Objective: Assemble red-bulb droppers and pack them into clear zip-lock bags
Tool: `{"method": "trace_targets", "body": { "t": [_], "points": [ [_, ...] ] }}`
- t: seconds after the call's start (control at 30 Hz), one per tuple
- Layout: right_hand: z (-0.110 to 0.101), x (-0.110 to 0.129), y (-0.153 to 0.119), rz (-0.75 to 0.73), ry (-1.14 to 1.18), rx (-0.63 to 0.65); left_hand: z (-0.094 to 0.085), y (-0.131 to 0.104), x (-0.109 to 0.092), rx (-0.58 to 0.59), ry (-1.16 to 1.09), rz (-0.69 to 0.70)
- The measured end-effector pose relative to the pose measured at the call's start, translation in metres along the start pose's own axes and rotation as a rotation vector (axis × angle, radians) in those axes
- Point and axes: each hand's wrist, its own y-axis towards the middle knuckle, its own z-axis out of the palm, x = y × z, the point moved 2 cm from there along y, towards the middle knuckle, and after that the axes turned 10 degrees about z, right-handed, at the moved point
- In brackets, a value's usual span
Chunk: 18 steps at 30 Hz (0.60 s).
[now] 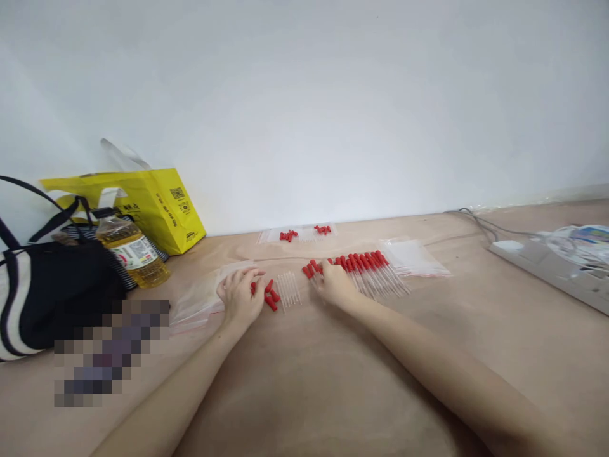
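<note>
My left hand (242, 296) is held low over the left end of the work area, fingers apart. Loose red rubber dropper bulbs (271, 296) lie beside its thumb, one partly hidden between thumb and forefinger. Just right of them, clear thin tubes (288, 289) lie side by side without bulbs. My right hand (334, 284) is closed at the left part of a row of red-topped droppers (366, 261). Its fingertips pinch around a dropper there, though the hand partly covers it. The droppers lie slanted, red bulbs toward the wall.
Clear zip bags lie at left (197, 306) and right (421, 259). Another bag (304, 235) by the wall bears red bulbs. A yellow bag (164, 212), oil bottle (136, 254) and black bag (61, 292) stand left; a power strip (547, 270) with cables lies right.
</note>
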Motion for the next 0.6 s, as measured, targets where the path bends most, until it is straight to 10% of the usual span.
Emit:
{"method": "trace_targets", "body": {
  "t": [0.6],
  "points": [
    [0.008,0.039,0.005,0.066,-0.127,0.045,0.014,0.011,0.012,0.314,0.058,-0.08]
  ]
}}
